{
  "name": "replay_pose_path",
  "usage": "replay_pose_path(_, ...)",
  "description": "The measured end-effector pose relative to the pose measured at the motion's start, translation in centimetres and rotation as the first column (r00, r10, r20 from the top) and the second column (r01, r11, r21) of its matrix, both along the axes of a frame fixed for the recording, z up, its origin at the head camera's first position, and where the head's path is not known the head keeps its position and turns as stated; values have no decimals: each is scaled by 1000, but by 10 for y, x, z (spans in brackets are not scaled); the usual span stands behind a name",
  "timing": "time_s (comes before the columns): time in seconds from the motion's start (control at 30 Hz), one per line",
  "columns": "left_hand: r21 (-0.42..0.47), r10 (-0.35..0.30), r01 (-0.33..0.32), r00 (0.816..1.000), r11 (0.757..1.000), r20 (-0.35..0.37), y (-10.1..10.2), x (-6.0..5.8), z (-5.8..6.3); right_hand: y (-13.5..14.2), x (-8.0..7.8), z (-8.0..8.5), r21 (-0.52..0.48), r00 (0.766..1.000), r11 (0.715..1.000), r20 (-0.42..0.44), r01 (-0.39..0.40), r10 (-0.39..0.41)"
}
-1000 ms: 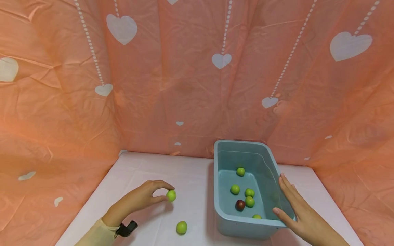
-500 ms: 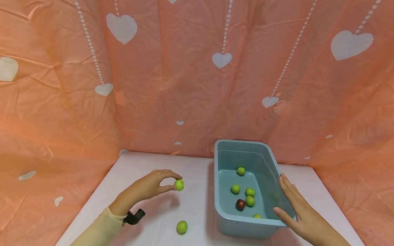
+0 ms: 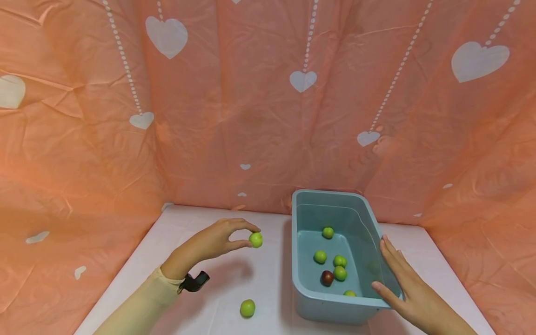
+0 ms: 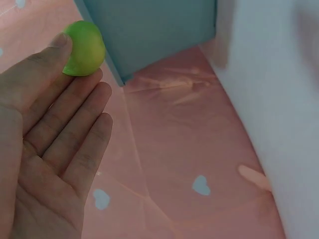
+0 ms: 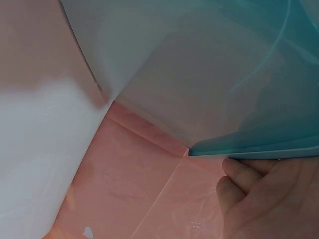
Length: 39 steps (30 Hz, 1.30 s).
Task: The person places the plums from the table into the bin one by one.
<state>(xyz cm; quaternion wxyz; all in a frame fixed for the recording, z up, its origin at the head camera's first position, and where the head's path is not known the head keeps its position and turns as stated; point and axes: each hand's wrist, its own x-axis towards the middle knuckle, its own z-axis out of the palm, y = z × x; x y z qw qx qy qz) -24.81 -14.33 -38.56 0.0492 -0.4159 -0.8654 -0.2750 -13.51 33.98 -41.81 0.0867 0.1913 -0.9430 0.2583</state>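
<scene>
In the head view my left hand [image 3: 217, 239] pinches a small green plum [image 3: 256, 239] between thumb and fingertips, raised above the white table to the left of the tub. The left wrist view shows the green plum [image 4: 85, 49] at the thumb tip, the other fingers extended below it. My right hand [image 3: 408, 291] rests along the right rim of the blue-grey plastic tub [image 3: 335, 301], fingers fairly straight and thumb over the near corner. In the right wrist view, fingers [image 5: 244, 174] lie against the outside of the rim.
Inside the tub lie several green plums [image 3: 320, 257] and one dark red plum [image 3: 327, 278]. Another green plum [image 3: 247, 308] sits on the white tabletop [image 3: 217, 321] near the front. Pink sheeting with white hearts [image 3: 251, 116] encloses the table's back and sides.
My left hand has risen and moved right toward the tub, carrying the green plum. The right hand, the tub and the plum on the table have stayed in place.
</scene>
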Motion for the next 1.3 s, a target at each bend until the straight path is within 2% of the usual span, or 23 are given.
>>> replay_pose_path(0.3,-11,-32,32,999,999,-21,19,-9,15,1,-1,-1,1,1000,1000,-7,1,-1)
replay_pose_path(0.57,-17,4,-4,1000,1000,0,36,-13,23,1,-1,-1,0,1000,1000,-26,-6,6)
replay_pose_path(0.83,-34,6,-6,1000,999,9,60,-18,33,2,-1,-2,-3,1000,1000,-13,-8,8)
replay_pose_path(1.0,-22,-50,50,998,998,23,75,-24,36,2,-1,-2,-8,1000,1000,-19,-15,15)
replay_pose_path(1.3,-2,-125,126,988,992,92,101,-34,37,3,-2,-1,6,1000,1000,-7,-3,3)
